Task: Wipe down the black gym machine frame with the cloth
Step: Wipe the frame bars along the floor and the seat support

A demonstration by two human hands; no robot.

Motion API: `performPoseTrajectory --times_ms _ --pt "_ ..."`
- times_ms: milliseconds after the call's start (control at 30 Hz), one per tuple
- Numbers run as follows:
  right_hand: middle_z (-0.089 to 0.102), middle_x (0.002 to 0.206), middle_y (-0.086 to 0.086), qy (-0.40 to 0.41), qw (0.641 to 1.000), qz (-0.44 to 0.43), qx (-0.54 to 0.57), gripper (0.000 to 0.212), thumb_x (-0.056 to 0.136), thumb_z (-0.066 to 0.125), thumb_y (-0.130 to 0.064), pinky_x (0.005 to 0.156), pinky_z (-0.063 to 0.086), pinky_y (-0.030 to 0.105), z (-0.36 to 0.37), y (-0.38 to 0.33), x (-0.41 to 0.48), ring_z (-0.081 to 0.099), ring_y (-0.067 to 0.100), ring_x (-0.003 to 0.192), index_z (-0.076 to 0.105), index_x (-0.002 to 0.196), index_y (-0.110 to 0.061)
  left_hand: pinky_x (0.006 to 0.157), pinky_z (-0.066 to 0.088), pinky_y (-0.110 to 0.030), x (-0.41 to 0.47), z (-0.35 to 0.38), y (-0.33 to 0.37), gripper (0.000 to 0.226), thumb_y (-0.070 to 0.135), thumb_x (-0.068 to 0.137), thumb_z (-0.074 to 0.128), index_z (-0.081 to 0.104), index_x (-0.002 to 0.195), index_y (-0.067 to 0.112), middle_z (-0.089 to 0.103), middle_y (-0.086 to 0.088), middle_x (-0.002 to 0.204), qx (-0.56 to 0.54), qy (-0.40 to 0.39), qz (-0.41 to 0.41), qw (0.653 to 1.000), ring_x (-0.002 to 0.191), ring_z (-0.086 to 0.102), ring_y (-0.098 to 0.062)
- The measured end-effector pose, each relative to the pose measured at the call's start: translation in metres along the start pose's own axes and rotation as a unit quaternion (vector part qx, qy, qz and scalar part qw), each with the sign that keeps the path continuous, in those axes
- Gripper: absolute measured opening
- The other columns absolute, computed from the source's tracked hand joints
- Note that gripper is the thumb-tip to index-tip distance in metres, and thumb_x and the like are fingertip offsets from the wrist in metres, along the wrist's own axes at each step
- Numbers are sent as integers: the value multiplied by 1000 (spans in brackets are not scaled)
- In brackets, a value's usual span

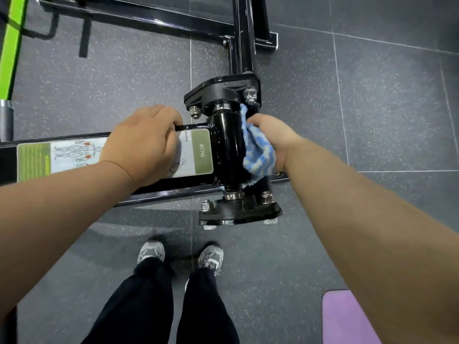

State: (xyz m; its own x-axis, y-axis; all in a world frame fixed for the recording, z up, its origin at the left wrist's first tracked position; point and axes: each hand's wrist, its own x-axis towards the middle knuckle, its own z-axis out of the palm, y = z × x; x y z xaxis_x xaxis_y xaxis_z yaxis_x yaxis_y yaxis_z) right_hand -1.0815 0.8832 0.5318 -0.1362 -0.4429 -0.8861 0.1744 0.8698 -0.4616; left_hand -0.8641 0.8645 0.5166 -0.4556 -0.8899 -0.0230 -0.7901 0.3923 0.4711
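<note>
Just right of the labelled arm (pixel 198 155), the gym machine frame's black pivot hub (pixel 226 145) runs near-to-far between bolted plates (pixel 218 91). The right hand (pixel 273 137) clutches the cloth (pixel 258 150) against the hub's right side and the left hand (pixel 144 145) grips the arm, so wiping likely follows that axis.

Gym: speckled rubber floor tiles (pixel 372 95), black machine frame (pixel 227 145) with "ROW" label (pixel 202 151), purple mat (pixel 345 316).
</note>
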Motion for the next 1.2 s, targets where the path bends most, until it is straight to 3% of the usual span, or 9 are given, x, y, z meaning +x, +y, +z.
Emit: performPoseTrajectory --times_ms 200,333,400,467,600,767,900,1033,1200 --pt "50 72 7 -68 994 16 -78 13 86 49 -17 64 45 30 -18 15 -17 52 21 63 55 74 -13 70 34 -32 1 0 0 35 25 83 29 58 100 14 59 -5 97 2 -2 -1 1000 87 47 -22" --pt "71 81 7 1 974 -163 -155 15 86 60 0 70 54 36 -25 24 -35 63 20 71 70 91 -9 70 49 -42 -2 -6 3 41 25 84 27 60 104 10 62 -11 99 20 -11 61 998 86 53 -31" --pt "71 85 3 194 903 -319 -214 13 84 62 -4 72 52 28 -23 22 -26 60 15 73 67 91 -14 68 49 -43 -1 -5 10 40 21 83 28 61 101 5 63 -15 95 65 -13 88 994 81 54 -34" --pt "62 88 2 258 810 -439 -291 9 82 62 -4 70 42 19 -16 14 -9 53 16 77 61 88 -11 70 44 -40 6 -4 21 34 20 82 30 58 97 9 60 -11 95 63 -12 26 998 85 52 -33" --pt "64 93 11 180 669 -510 -510 11 75 60 -6 81 35 24 -18 33 17 54 32 91 71 78 -6 72 31 -33 10 3 27 13 11 88 41 51 93 16 49 0 93 2 13 -47 999 91 41 -22" --pt "70 80 1 -54 583 -474 -657 15 72 59 -9 89 51 40 -42 36 -10 61 22 93 73 73 -8 72 30 -31 9 9 25 16 8 85 42 55 91 16 49 3 91 -12 40 -58 997 87 35 -17" --pt "71 93 -1 39 429 -499 -751 21 70 72 -7 95 41 36 -42 -6 19 61 25 103 74 89 -15 70 30 -31 7 9 27 14 7 85 45 57 90 14 58 -4 93 2 59 -51 997 89 44 -25" --pt "71 95 -3 4 444 -516 -732 25 73 60 -13 94 42 38 -42 -8 29 60 28 108 75 92 -18 69 30 -32 8 10 27 13 8 85 46 57 90 15 59 -6 95 11 70 -54 996 94 47 -29" --pt "71 109 2 -164 384 -491 -764 38 63 75 -4 110 29 47 -72 28 -6 58 29 120 77 95 -23 68 29 -32 7 8 29 15 9 85 44 56 90 15 58 -7 94 16 64 -62 996 93 47 -29"
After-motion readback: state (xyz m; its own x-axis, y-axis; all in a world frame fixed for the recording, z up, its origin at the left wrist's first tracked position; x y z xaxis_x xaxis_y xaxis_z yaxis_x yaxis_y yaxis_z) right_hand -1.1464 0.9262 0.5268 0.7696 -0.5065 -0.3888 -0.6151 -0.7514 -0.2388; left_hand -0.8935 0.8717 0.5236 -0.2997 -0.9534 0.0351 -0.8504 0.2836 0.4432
